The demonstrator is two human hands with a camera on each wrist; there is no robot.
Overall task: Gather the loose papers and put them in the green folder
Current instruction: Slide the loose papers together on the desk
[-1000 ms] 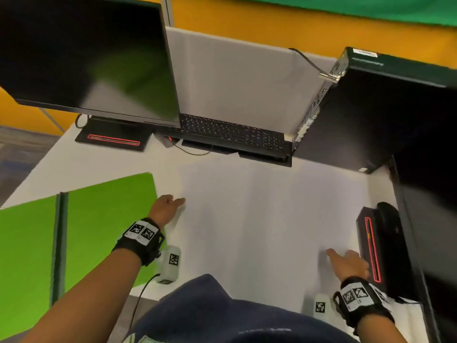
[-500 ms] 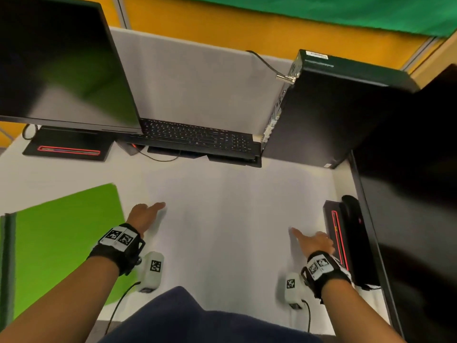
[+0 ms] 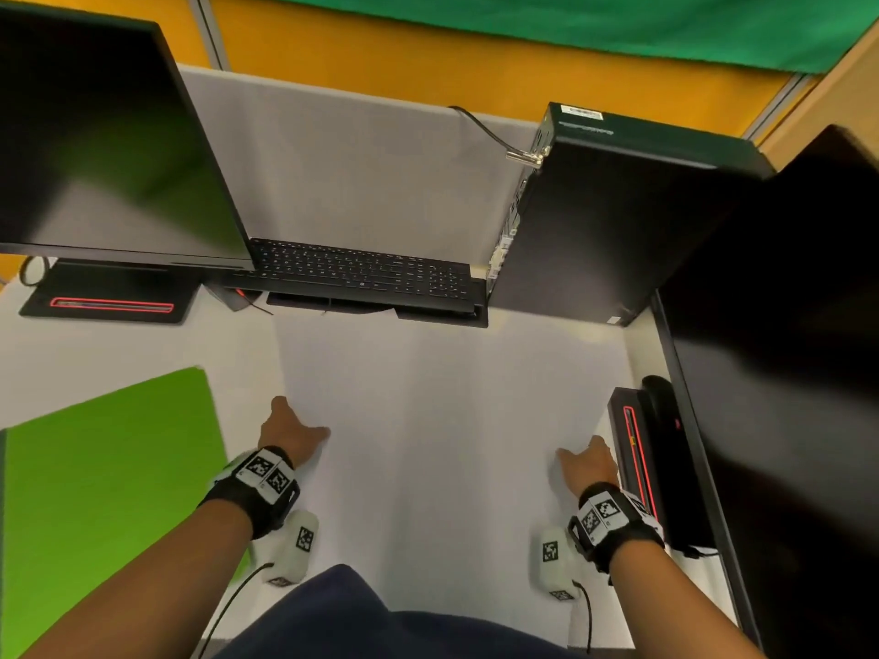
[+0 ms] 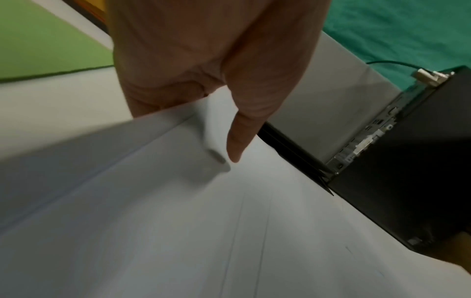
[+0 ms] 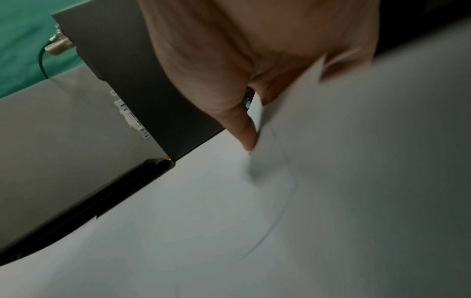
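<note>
Several white papers (image 3: 428, 420) lie overlapped on the middle of the white desk. The green folder (image 3: 109, 468) lies open and flat at the left. My left hand (image 3: 295, 430) is at the papers' left edge. In the left wrist view its thumb (image 4: 237, 145) lies on top of the papers (image 4: 178, 221) and its fingers go under the raised edge. My right hand (image 3: 585, 459) is at the right edge. In the right wrist view its thumb (image 5: 246, 137) presses on the papers (image 5: 356, 181), and the lifted edge hides the fingers behind it.
A black monitor (image 3: 104, 149) stands at the back left, with a keyboard (image 3: 361, 273) beside it. A black computer tower (image 3: 609, 221) stands at the back right. A second dark monitor (image 3: 785, 373) and its base (image 3: 647, 463) line the right side, close to my right hand.
The head view has swung to the right. My right hand has moved a little forward along the papers' right edge, and my left thumb has spread onto the sheets.
</note>
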